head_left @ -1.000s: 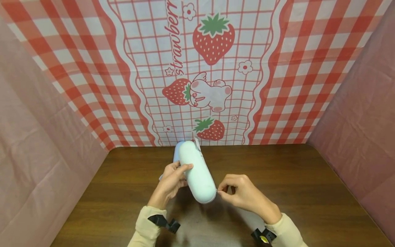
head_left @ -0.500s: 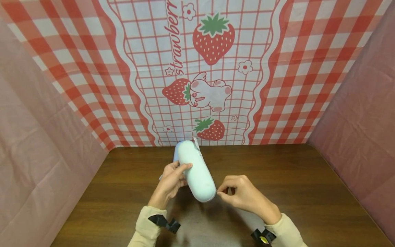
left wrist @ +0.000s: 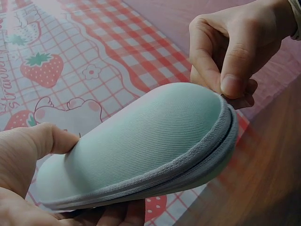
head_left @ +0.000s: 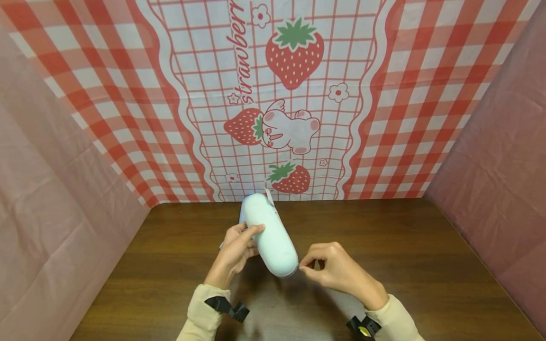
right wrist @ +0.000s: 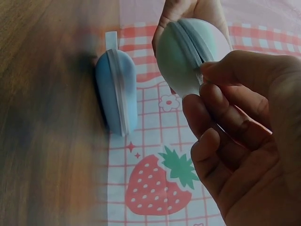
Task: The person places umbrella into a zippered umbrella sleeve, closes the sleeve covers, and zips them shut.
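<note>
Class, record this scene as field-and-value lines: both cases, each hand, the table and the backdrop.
Mint case: tilted; dark gap along its zipper at the near end
Left hand: grips the mint case
Right hand: pinches at the zipper's near end
Blue case: partly hidden in head view
Table: brown, wood-grained
Backdrop: red-and-white strawberry print

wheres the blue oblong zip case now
The blue oblong zip case sits left of centre in the head view, mostly hidden behind the mint rounded fabric case, beyond the left hand.
</note>
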A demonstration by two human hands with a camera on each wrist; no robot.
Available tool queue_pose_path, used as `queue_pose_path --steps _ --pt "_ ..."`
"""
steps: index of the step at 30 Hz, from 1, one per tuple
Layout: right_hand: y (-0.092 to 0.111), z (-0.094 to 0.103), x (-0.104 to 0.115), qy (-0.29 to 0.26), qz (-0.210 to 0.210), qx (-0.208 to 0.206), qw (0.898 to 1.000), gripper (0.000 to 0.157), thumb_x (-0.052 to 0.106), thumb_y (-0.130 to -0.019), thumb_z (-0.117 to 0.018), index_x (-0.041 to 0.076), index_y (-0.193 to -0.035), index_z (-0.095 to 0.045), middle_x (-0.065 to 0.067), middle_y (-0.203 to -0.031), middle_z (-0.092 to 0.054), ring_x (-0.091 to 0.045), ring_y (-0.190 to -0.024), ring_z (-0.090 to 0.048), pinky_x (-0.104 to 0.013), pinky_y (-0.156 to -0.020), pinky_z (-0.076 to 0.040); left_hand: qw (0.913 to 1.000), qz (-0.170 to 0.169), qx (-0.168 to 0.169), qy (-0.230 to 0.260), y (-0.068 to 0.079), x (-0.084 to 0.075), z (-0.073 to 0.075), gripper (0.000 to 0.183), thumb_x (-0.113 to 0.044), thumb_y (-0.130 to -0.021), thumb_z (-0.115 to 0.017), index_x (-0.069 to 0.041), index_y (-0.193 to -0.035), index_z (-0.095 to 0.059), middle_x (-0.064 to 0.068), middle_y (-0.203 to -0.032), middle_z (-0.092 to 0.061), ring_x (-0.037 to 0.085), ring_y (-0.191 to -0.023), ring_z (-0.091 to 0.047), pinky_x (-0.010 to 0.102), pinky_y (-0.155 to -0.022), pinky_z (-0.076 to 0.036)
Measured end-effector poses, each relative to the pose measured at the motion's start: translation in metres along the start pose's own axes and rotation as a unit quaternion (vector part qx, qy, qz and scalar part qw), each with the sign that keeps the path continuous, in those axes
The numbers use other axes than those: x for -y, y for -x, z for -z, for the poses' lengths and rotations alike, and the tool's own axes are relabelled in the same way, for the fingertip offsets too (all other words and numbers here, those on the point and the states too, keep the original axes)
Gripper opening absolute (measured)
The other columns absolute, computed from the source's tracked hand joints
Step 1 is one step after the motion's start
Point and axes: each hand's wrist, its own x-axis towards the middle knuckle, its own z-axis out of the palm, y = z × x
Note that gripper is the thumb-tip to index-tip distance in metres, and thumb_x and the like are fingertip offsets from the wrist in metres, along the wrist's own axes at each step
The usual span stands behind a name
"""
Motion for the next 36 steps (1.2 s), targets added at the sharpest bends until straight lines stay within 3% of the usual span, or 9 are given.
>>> queue_pose_path --steps 14,24,31,36 --pt "0.0008 -0.0027 0.0009 -0.010 -0.013 0.027 1.000 0.020 0.002 -0.081 -0.083 0.021 -0.082 -0.079 0.012 -0.075 -0.068 0.007 -0.061 -0.049 -0.019 -0.049 -0.046 0.9998 0.006 -0.015 0.009 -0.0007 0.0001 -0.0004 0.060 -0.017 -0.093 -0.067 0.009 -0.141 -0.044 0.025 -0.122 -0.065 0.028 -0.099 -0.072 0.039 -0.078 -0.059" --pt "0.0005 -0.0037 0.0014 -0.009 0.002 0.035 0.999 0.016 0.003 -0.083 -0.082 0.019 -0.084 -0.080 0.009 -0.076 -0.070 0.007 -0.063 -0.052 -0.013 -0.054 -0.047 0.9996 0.001 -0.022 0.017 -0.0006 0.0010 -0.0018 0.060 -0.017 -0.094 -0.067 0.009 -0.142 -0.044 0.024 -0.121 -0.065 0.026 -0.097 -0.072 0.038 -0.077 -0.059" --pt "0.0008 -0.0035 0.0012 -0.005 -0.012 0.051 0.999 0.014 0.004 -0.083 -0.083 0.018 -0.084 -0.081 0.009 -0.077 -0.071 0.007 -0.065 -0.055 -0.022 -0.053 -0.053 0.9998 0.003 -0.014 0.016 -0.0012 0.0021 -0.0015 0.060 -0.018 -0.094 -0.067 0.009 -0.143 -0.043 0.024 -0.123 -0.064 0.027 -0.098 -0.072 0.038 -0.077 -0.059" --pt "0.0004 0.0020 -0.0001 0.002 -0.017 0.055 0.998 0.012 0.007 -0.087 -0.081 0.018 -0.086 -0.080 0.010 -0.079 -0.071 0.006 -0.066 -0.056 -0.023 -0.055 -0.054 0.9998 0.001 -0.013 0.017 -0.0012 0.0021 -0.0015 0.061 -0.018 -0.094 -0.068 0.008 -0.143 -0.043 0.025 -0.123 -0.064 0.027 -0.098 -0.072 0.038 -0.077 -0.059"
